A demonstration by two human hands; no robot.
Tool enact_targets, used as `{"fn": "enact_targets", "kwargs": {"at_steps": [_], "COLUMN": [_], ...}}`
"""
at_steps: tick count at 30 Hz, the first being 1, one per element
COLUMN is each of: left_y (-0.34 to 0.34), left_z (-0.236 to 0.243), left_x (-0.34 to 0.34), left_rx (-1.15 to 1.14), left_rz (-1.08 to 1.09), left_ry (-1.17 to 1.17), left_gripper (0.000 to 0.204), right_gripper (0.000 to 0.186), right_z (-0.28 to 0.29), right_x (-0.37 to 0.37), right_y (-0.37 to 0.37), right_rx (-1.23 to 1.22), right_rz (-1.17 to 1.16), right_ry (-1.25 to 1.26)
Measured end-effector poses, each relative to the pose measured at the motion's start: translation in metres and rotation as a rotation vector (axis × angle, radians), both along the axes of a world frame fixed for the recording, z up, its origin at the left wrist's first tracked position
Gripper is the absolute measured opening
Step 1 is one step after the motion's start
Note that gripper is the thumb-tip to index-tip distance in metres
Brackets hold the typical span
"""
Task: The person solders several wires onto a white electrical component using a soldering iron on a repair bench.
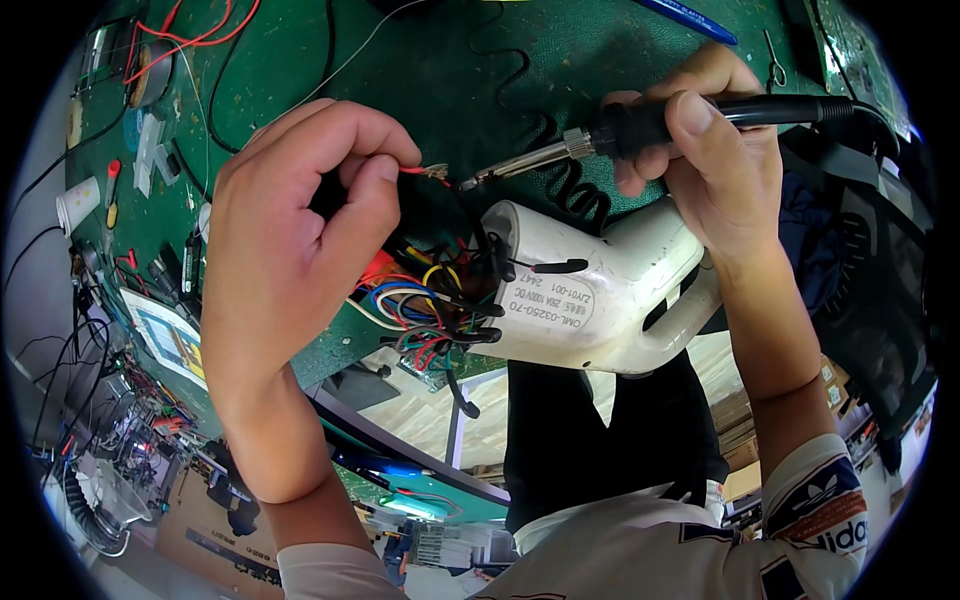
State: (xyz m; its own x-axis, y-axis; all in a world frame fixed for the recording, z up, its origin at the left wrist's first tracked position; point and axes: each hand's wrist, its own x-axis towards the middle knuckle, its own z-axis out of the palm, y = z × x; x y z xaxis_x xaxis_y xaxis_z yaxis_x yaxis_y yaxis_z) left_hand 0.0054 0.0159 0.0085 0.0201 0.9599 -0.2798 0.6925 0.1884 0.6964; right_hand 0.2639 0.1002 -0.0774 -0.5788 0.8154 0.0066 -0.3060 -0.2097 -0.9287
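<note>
My left hand (300,200) pinches a thin red wire (410,170) between thumb and forefinger, its bare stranded end pointing right. In my right hand (710,150) is a black-handled soldering iron (625,130), its metal tip aimed left and close to the bare wire end; whether they touch I cannot tell. Below them lies a white gun-shaped plastic housing (600,270) with a handle loop, at the near table edge. From its open left end spills a bundle of coloured wires (430,300), several ending in black sleeves. My left hand partly covers that bundle's left side.
The green table mat (420,90) carries a coiled black cable (580,190), a blue pen (690,18), a solder spool (153,75), a white cup (78,205) and a red-yellow screwdriver (112,190). A black bag-like item (850,270) stands at right. Tangled cables crowd the lower left.
</note>
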Motion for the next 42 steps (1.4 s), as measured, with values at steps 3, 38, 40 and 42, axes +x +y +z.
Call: {"fn": "enact_targets", "kwargs": {"at_steps": [3, 38, 40, 42], "left_y": [-0.0001, -0.0004, -0.0005, -0.0005], "left_z": [-0.0001, 0.0011, 0.0004, 0.0001], "left_x": [-0.0003, -0.0002, -0.0005, -0.0001], "left_rx": [0.004, 0.007, 0.004, 0.006], "left_rz": [0.005, 0.016, 0.02, 0.025], "left_ry": [0.003, 0.043, 0.034, 0.032], "left_gripper": [0.008, 0.005, 0.005, 0.005], "right_gripper": [0.021, 0.022, 0.022, 0.022], "right_z": [0.0004, 0.0003, 0.0021, 0.0009], "right_x": [0.0001, -0.0001, -0.002, -0.0031], "right_y": [-0.0012, -0.0011, -0.0008, -0.0006], "right_rx": [0.043, 0.053, 0.056, 0.063], "right_rz": [-0.016, 0.024, 0.021, 0.015], "right_ry": [-0.06, -0.116, -0.114, -0.107]}}
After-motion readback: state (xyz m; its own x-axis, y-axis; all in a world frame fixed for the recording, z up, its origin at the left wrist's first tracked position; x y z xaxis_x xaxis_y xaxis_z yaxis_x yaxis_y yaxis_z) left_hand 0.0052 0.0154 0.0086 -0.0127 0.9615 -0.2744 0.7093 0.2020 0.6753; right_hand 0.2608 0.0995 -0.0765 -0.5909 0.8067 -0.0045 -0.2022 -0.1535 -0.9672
